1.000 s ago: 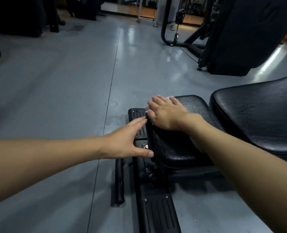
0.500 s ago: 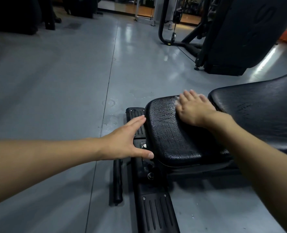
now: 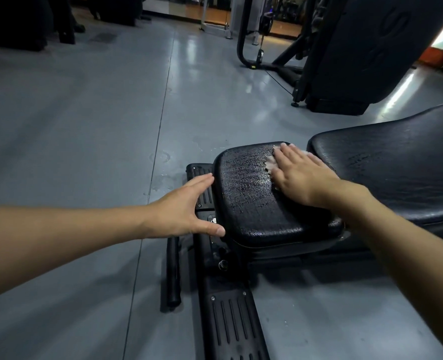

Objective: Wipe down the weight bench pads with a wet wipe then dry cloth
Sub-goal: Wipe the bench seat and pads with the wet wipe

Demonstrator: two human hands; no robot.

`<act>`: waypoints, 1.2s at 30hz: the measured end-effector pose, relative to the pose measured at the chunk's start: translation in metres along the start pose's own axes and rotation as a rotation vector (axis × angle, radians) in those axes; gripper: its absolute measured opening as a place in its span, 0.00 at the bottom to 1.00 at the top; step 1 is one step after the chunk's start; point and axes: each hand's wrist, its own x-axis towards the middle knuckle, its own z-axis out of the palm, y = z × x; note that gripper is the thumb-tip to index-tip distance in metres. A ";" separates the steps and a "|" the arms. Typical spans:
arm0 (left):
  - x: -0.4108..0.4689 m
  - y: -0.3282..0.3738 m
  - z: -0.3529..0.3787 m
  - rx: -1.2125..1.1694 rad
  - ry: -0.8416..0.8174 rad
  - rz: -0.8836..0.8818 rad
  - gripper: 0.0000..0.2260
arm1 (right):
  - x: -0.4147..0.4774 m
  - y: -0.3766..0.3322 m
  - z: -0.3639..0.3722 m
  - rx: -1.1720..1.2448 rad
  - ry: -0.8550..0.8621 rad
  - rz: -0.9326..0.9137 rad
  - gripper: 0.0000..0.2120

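The black seat pad (image 3: 254, 198) of the bench lay flat, its cracked surface shining wet. A crumpled pale wipe (image 3: 271, 163) sat at its far right corner, mostly covered. Just right of the seat pad, the longer black back pad (image 3: 402, 162) sloped upward.

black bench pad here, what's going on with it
A person is wiping the small black textured seat pad of a weight bench. The right hand presses a pale crumpled wet wipe flat against the pad's far right end, beside the larger black back pad. The left hand braces open against the pad's left edge.
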 end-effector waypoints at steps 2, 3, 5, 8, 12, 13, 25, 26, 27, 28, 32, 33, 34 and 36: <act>-0.001 0.001 -0.001 0.025 0.003 0.009 0.56 | -0.003 -0.011 0.002 -0.005 -0.006 0.045 0.30; -0.001 0.002 -0.002 0.044 0.000 0.022 0.56 | -0.007 -0.024 0.003 -0.007 -0.014 0.042 0.30; -0.001 0.005 -0.006 0.107 -0.021 0.054 0.55 | -0.024 -0.055 0.007 0.000 -0.002 -0.045 0.30; 0.000 0.007 -0.011 0.197 -0.034 0.072 0.53 | -0.059 -0.088 0.017 -0.036 0.088 -0.261 0.39; 0.001 0.010 -0.015 0.288 -0.056 0.089 0.55 | -0.067 -0.056 0.018 -0.031 0.121 -0.273 0.40; 0.001 0.011 -0.016 0.309 -0.064 0.094 0.54 | -0.065 -0.041 0.017 -0.027 0.117 -0.231 0.39; 0.006 0.013 -0.019 0.409 -0.051 0.189 0.51 | -0.096 -0.089 0.044 -0.025 0.345 -0.291 0.27; 0.006 0.013 -0.020 0.411 -0.059 0.191 0.50 | -0.097 -0.082 0.045 -0.020 0.352 -0.282 0.28; 0.005 0.013 -0.021 0.414 -0.074 0.192 0.50 | -0.098 -0.072 0.045 -0.019 0.356 -0.252 0.28; 0.005 0.014 -0.022 0.417 -0.093 0.191 0.49 | -0.098 -0.061 0.045 -0.020 0.364 -0.205 0.29; 0.010 0.025 -0.025 0.372 -0.100 0.197 0.36 | -0.105 -0.025 0.042 -0.001 0.367 0.044 0.32; 0.012 0.030 -0.024 0.357 -0.081 0.220 0.35 | -0.107 -0.022 0.041 0.019 0.358 0.111 0.33; 0.016 0.035 -0.022 0.342 -0.056 0.253 0.34 | -0.109 -0.022 0.040 0.037 0.375 0.175 0.33; 0.025 0.046 -0.018 0.322 -0.006 0.322 0.33 | -0.116 -0.025 0.041 0.102 0.454 0.269 0.32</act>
